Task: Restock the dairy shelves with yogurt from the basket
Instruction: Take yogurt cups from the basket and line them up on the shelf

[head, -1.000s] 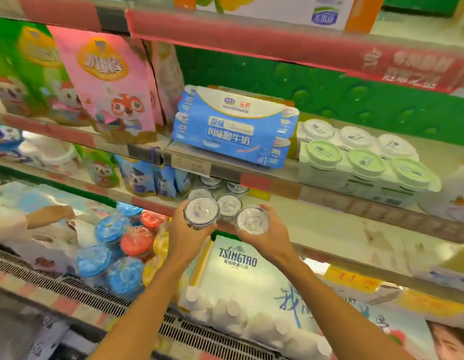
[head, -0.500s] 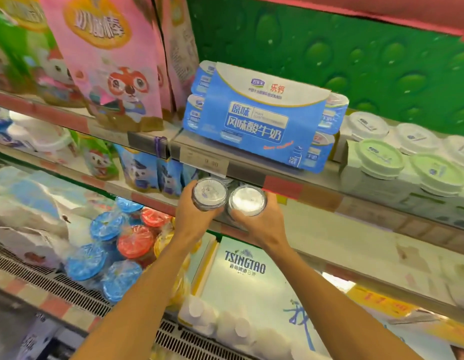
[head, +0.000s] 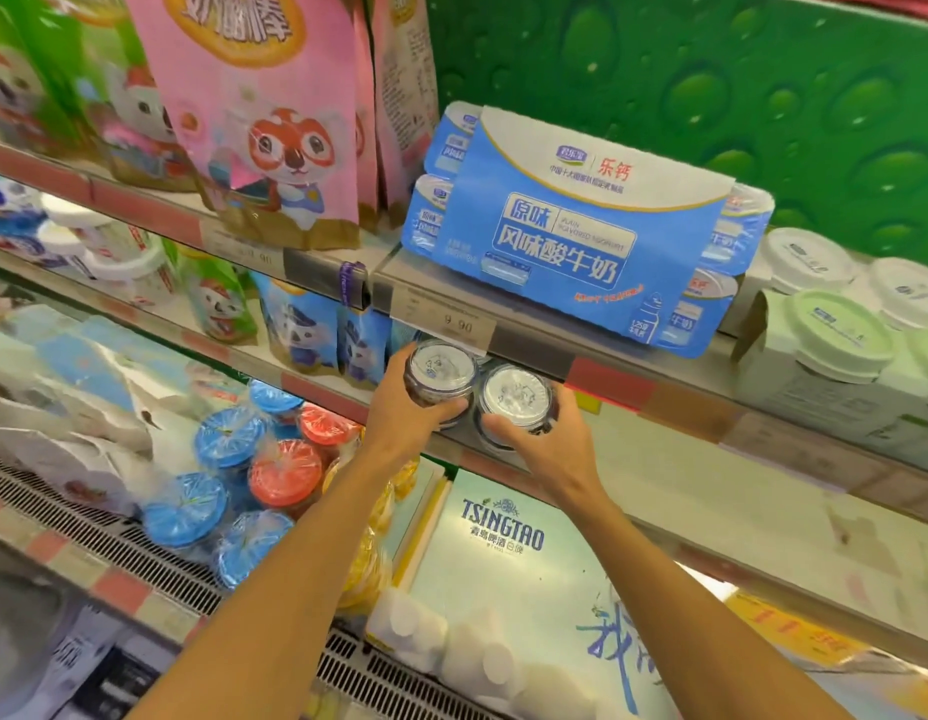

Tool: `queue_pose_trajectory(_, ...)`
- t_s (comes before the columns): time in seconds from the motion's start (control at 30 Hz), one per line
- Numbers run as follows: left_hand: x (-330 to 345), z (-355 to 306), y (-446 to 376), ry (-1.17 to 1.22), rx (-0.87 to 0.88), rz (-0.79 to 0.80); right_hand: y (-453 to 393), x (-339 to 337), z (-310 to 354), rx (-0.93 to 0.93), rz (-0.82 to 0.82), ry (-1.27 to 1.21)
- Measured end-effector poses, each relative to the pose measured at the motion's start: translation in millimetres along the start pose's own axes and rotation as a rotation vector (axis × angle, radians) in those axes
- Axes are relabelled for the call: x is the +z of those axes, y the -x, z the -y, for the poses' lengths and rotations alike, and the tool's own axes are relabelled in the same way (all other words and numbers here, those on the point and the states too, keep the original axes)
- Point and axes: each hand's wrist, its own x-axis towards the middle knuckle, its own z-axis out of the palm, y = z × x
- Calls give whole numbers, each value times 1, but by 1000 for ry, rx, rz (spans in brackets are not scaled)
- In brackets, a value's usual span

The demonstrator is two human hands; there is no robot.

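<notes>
Left hand and right hand each grip a small clear foil-lidded yogurt cup, left cup and right cup, held upright side by side at the grey shelf lip (presumably for sliding in together).

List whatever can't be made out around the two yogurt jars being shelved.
Head view only:
- Shelf slot behind the jars: hidden by the price tag and shelf lip.
- Left jar and right jar sides: wrapped by left hand and right hand.
- Basket: out of frame.
</notes>
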Motion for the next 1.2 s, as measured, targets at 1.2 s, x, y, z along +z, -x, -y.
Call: queue_pose_trajectory(1.2, -183, 62, 322, -247, -373, -415, 234, 94, 40, -241, 519, 319)
